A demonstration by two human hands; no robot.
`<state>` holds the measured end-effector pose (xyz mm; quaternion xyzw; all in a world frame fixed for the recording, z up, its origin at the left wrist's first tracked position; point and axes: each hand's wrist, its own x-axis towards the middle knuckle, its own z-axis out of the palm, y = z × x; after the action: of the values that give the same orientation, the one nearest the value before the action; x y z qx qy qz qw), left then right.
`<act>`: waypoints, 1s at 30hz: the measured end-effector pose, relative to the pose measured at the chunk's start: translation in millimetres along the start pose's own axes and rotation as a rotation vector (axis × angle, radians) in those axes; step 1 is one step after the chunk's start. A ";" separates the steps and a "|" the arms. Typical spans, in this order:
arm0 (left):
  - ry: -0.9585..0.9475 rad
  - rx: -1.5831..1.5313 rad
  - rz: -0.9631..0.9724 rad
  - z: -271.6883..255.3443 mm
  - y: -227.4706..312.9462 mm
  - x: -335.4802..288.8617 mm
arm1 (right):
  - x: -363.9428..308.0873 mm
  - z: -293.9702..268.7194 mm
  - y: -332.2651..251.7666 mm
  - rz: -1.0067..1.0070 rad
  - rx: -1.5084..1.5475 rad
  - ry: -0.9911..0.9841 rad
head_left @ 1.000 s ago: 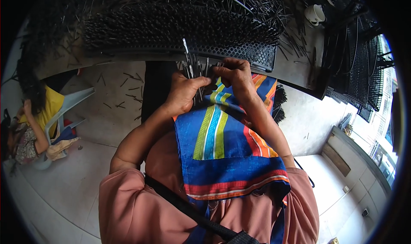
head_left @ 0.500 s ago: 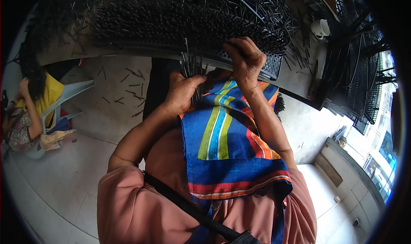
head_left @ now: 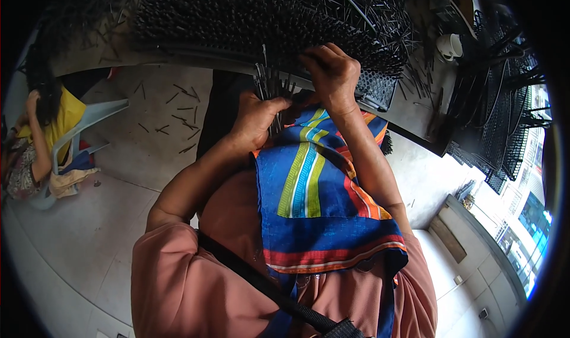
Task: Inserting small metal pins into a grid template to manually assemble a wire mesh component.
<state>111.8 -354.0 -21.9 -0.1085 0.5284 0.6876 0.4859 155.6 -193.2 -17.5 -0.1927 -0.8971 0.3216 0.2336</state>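
One left hand, one right hand, one white cup counted. One chair, one co-worker noted left. Black sticks too many to be counted.

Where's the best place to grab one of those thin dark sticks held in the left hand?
Probably by the free upper end, pinched from above or from the right: the sticks poke up and fan out past the thumb, while the left hand covers much of their lower part from the left.

The person's left hand is curled, thumb toward the right; the right hand, farther forward, has bent fingers. Left forearm and right forearm angle inward.
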 end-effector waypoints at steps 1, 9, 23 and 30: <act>-0.001 -0.024 -0.002 -1.6 -2.1 2.2 | 1.1 -0.6 -2.5 0.000 0.000 -0.002; -0.067 -0.076 -0.006 -6.2 -8.3 3.5 | -4.8 -2.7 3.2 0.008 -0.010 0.026; -0.107 -0.081 0.041 11.9 5.9 -0.8 | -34.7 -8.2 -7.8 0.625 0.715 -0.332; -0.165 0.102 0.088 12.8 -4.2 -3.0 | -34.8 -12.7 3.6 0.730 0.735 -0.304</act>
<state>121.2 -345.1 -17.2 -0.0033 0.5253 0.6872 0.5018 191.6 -201.7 -21.5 -0.3489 -0.6240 0.6987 0.0263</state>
